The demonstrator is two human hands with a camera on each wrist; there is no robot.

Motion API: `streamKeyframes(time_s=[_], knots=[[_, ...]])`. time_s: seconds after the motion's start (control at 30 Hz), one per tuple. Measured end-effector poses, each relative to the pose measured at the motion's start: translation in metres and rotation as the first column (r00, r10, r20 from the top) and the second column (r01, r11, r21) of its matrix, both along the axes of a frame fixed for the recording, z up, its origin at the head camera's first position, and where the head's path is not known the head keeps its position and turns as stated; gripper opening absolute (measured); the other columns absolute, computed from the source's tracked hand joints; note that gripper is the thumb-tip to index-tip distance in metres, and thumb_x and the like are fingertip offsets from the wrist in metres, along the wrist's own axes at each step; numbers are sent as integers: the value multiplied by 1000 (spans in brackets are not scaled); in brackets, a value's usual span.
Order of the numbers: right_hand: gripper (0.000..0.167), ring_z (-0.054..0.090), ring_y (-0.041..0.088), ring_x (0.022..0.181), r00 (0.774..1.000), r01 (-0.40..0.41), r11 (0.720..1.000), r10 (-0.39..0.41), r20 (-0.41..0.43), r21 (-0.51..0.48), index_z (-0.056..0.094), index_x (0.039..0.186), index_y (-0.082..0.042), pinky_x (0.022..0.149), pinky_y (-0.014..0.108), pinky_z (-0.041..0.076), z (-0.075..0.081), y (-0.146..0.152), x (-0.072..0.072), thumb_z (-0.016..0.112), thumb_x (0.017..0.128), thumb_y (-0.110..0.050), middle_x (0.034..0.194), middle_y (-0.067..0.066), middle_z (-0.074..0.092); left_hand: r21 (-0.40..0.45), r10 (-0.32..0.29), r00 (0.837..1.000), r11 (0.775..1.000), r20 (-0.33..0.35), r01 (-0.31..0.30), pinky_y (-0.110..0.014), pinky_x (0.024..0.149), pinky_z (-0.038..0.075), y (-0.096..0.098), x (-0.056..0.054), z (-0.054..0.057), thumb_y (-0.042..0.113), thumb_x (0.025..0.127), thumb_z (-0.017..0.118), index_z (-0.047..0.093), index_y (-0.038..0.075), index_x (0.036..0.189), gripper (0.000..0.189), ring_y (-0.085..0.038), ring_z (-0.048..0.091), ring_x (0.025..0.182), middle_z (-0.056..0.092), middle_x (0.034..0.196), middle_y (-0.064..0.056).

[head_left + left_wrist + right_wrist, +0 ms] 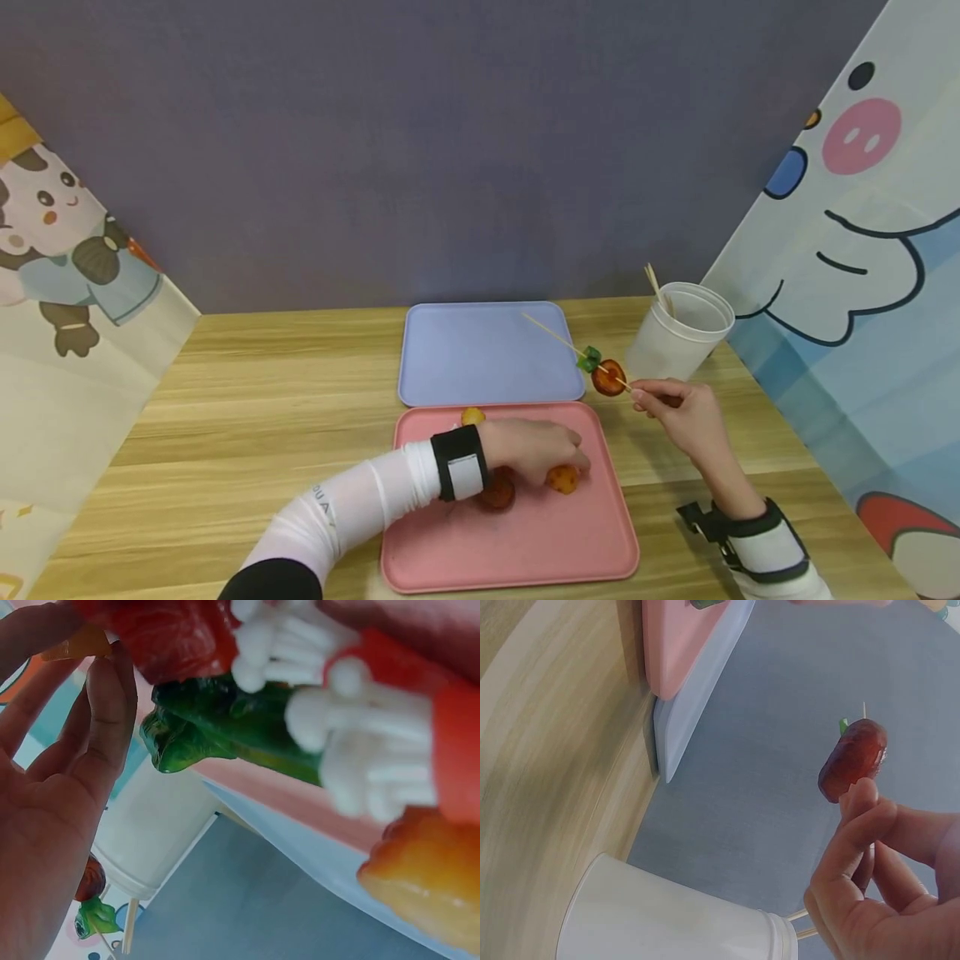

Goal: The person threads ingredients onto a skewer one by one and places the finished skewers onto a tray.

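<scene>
From the head view, the right hand pinches one end of a thin pale wooden skewer, just behind a reddish-brown round slice; a green leafy piece sits beyond it. Gripping that end seems meant to leave the far length bare and accessible. The skewer slants up over the tabletop, by the corner of a lavender-blue rectangular tray. The left hand reaches over a pink rectangular tray, its fingers at a golden-yellow chunk; the tray probably lies nearest for easy picking. A white plastic tub holds spare sticks upright, likely for easy grasping. In the left wrist view, thumb and fingertips pinch that chunk, near a glossy green piece and white knobbly pieces with red ends. In the right wrist view, the thumb and fingers press together below the slice, presumably to steady the stick.
</scene>
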State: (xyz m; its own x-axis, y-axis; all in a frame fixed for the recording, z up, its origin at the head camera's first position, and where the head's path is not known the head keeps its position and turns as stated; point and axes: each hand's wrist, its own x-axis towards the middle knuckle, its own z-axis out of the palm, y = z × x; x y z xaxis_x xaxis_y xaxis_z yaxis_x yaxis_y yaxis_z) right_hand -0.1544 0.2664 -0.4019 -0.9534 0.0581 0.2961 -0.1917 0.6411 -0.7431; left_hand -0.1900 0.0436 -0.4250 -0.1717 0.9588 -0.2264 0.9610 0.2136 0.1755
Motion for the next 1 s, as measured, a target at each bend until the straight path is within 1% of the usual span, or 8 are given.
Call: streamKeyframes(time_s=[0.2,0.37,0.57,0.67,0.73,0.83,0.97,1.0], knots=[[15,61,1,60,1000,8,1000,-8,16,16,74,93,0,51,19,48,-2,0,0,70,86,-12,74,13,71,30,5,1000,1000,26,-6,-11,65,32,-4,2,-1,3,77,71,64,24,106,37,-5,41,77,47,85,8],[17,60,-1,59,999,18,1000,-19,31,13,74,94,1,51,19,48,-2,0,1,69,87,-14,74,13,71,114,62,991,991,119,-75,-10,68,35,-13,-2,1,7,76,72,65,22,105,33,-4,44,79,53,88,9],[17,58,0,59,999,28,999,-29,23,38,75,94,-2,50,21,46,1,-2,-2,68,88,-16,74,11,71,221,117,968,961,223,-167,-9,76,41,-33,-10,5,16,79,73,63,16,118,40,-2,54,90,63,106,8],[17,60,2,60,999,27,999,-27,20,33,75,94,-2,51,21,47,2,-3,-5,68,88,-16,75,12,71,270,147,958,939,247,-214,-9,78,42,-42,-15,7,19,78,75,61,15,122,46,-2,56,95,65,113,6],[17,61,3,61,999,25,999,-25,21,28,75,95,-2,52,20,47,3,-4,-6,69,88,-17,76,12,71,301,170,948,920,269,-251,-10,77,44,-47,-18,9,20,77,77,61,15,122,48,-2,57,94,65,113,6],[18,62,2,62,1000,14,1000,-15,21,18,74,96,-2,53,19,49,5,-5,-7,69,88,-17,77,13,71,345,199,920,883,338,-318,-11,74,47,-55,-22,11,19,76,79,62,14,121,49,-2,58,88,66,109,5],[17,61,-3,61,1000,5,1000,-5,11,11,74,96,-2,54,19,49,8,-8,-9,69,88,-16,78,13,71,408,209,874,820,439,-401,-13,68,50,-64,-26,11,20,72,83,63,12,119,51,-3,61,79,66,101,1],[17,61,-3,61,1000,3,1000,-3,8,11,74,96,-2,54,19,49,8,-8,-9,69,88,-15,77,14,71,423,209,866,805,454,-415,-14,67,51,-66,-27,11,19,71,84,63,12,118,52,-4,61,78,66,99,1]])
